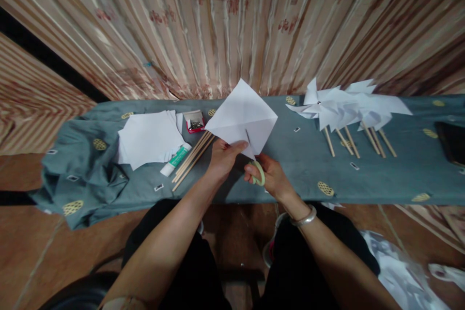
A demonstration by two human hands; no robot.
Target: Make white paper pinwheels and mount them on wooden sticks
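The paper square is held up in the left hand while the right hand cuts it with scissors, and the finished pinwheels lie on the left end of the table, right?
Not quite. In the head view the pinwheels lie on the right end of the table. The rest holds: the left hand holds up the paper square while the right hand works the scissors at its lower edge.

Bare forearms, silver bangle [304,218] on right wrist, black trousers [189,271]

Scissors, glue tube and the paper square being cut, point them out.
scissors [258,174], head view, pale green handle loop.
glue tube [176,160], head view, middle of its body.
paper square [241,118], head view, centre of the sheet.
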